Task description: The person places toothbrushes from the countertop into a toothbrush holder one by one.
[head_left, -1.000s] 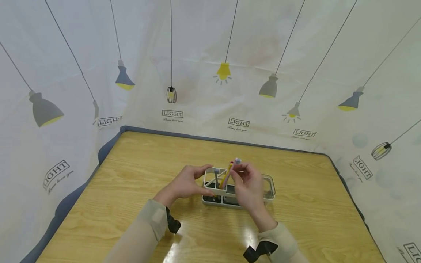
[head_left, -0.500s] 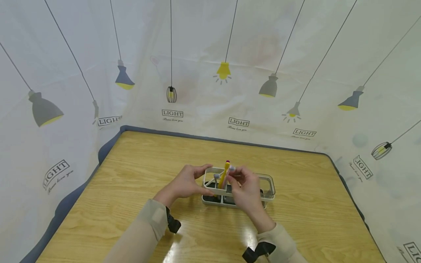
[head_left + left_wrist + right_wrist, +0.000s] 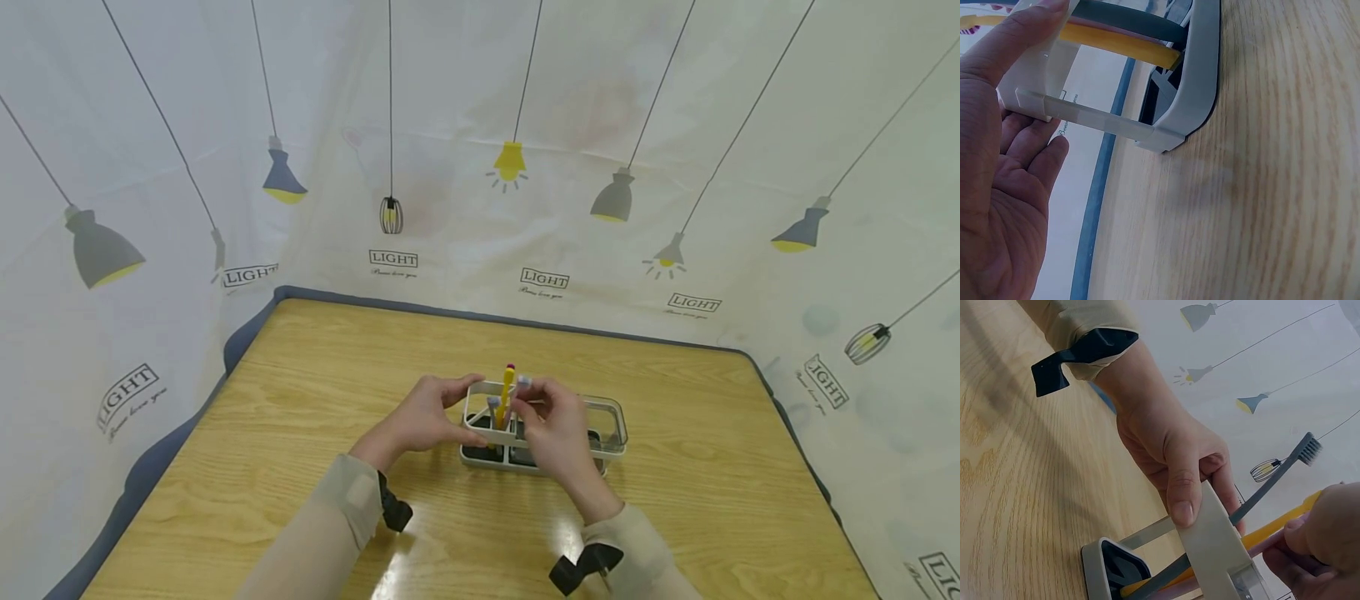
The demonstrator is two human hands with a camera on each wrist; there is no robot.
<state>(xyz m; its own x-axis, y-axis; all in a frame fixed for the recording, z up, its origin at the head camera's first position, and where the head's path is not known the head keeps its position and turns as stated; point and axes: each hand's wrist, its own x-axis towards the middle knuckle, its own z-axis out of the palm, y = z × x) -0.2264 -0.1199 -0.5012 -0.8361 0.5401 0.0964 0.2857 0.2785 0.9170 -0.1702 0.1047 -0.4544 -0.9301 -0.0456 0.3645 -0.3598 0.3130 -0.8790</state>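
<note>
A white toothbrush holder (image 3: 547, 471) with a dark inner base stands on the table. My left hand (image 3: 426, 419) grips the left end of its upper frame (image 3: 1207, 540), thumb on the near side and fingers on the far side. My right hand (image 3: 557, 429) pinches a pink toothbrush (image 3: 1266, 542), which leans in the holder; its pale head (image 3: 523, 382) shows above the fingers. Close beside it are a yellow toothbrush (image 3: 506, 397) and a grey toothbrush (image 3: 1270, 479), both slanting through the frame. In the left wrist view the yellow handle (image 3: 1119, 46) reaches down to the base.
The holder's right end carries a clear, rounded cover (image 3: 617, 423). Around it lies a wood-grain table (image 3: 360, 350) with a dark blue edge (image 3: 480, 317). Behind rises a white curtain (image 3: 450, 92) printed with lamps.
My right hand has shifted left and slightly down with the pink toothbrush. The yellow toothbrush's top has swung left and stands more upright. My left hand has kept its place on the holder.
</note>
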